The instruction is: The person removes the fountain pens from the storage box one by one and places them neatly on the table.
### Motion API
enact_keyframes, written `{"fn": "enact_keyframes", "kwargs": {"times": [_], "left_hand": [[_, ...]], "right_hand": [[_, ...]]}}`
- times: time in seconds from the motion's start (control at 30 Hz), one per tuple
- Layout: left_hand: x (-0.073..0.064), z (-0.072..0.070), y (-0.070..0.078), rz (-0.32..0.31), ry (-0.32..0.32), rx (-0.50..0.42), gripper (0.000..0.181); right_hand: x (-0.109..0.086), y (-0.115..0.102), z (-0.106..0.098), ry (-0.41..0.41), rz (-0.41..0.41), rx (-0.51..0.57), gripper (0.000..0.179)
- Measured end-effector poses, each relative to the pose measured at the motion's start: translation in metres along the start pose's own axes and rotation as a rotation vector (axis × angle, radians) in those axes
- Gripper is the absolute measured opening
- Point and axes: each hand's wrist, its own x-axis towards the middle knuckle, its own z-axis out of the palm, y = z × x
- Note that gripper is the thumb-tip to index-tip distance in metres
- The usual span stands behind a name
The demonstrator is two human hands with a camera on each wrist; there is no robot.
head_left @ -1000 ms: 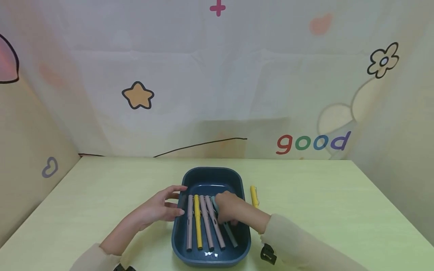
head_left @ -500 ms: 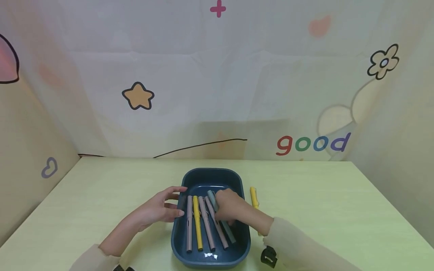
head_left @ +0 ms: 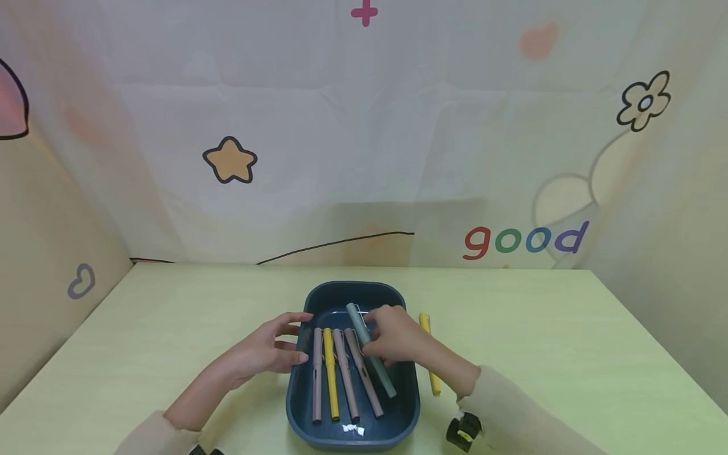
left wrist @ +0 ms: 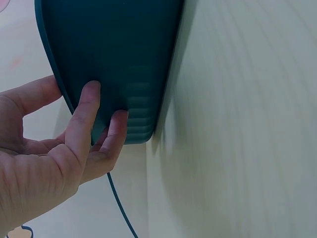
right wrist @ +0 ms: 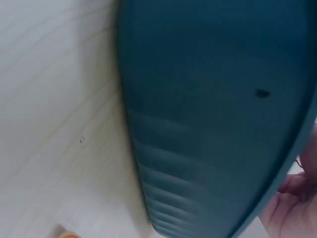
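Note:
My right hand (head_left: 395,335) pinches a blue-grey capped pen (head_left: 383,378) inside the dark blue tray (head_left: 352,436). This pen slants, its capped end toward the far left. To its left lie three mauve-grey pens (head_left: 316,392) and a yellow pen (head_left: 331,379), side by side along the tray. My left hand (head_left: 258,347) rests against the tray's left side, fingertips at the rim. In the left wrist view, its fingers (left wrist: 84,116) press on the outer wall of the tray (left wrist: 119,44). The right wrist view shows mostly the tray's wall (right wrist: 213,124), which hides much of the hand.
Another yellow pen (head_left: 435,382) lies on the pale table (head_left: 512,328) just right of the tray, partly behind my right forearm. A printed cloth backdrop (head_left: 364,139) stands at the table's far edge and at both sides. Dark devices (head_left: 463,431) sit at the wrists.
My right hand has shifted away and slightly right, drawing the blue-grey pen up from its place at the row's right end. The neighbouring mauve-grey pen has tilted more. My left hand stays put.

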Motion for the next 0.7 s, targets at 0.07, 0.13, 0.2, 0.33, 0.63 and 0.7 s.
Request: {"fn": "enact_keyframes", "kwargs": {"times": [0.07,0.13,0.2,0.33,0.63,0.7], "left_hand": [[0.000,0.000,0.000,0.005,-0.006,-0.001,0.066],[0.000,-0.001,-0.001,0.011,-0.011,-0.003,0.067],[0.001,-0.001,-0.001,0.017,-0.012,-0.006,0.066],[0.001,-0.001,-0.002,0.007,-0.006,-0.006,0.066],[0.001,0.000,-0.004,-0.005,0.004,-0.003,0.067],[0.001,-0.001,-0.005,-0.005,0.004,-0.006,0.067]], "right_hand": [[-0.001,0.000,-0.003,0.016,0.005,0.020,0.041],[-0.002,0.000,-0.006,0.039,0.013,0.032,0.043],[-0.003,0.000,-0.009,0.064,0.015,0.038,0.043],[-0.007,0.000,-0.013,0.099,0.023,0.080,0.043],[-0.011,0.007,-0.022,0.148,0.022,0.191,0.045],[-0.011,0.008,-0.024,0.162,0.037,0.213,0.046]]}}
